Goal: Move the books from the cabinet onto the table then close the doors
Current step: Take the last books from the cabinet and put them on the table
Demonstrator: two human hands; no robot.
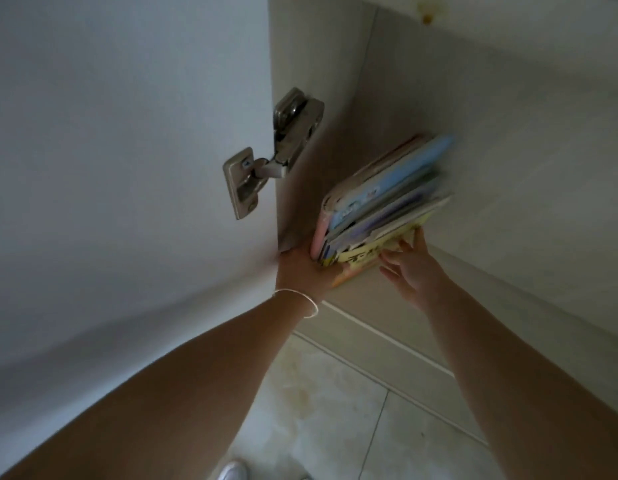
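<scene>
Reaching into the open cabinet [474, 168], we bracket the books [380, 202] from both sides. They stand as a leaning bundle on the cabinet floor, close to its left wall and near the front edge, so none are on the table yet. Our left hand [300, 268] presses against the left face of the stack, fingers hidden behind it, so we cannot tell if they curl. Our right hand [409, 265] rests with loosely spread fingers on the yellow cover at the right, not yet clamped. We judge this squeeze is meant to lift all books together. The door [127, 133] hangs wide on its hinge [266, 157].
</scene>
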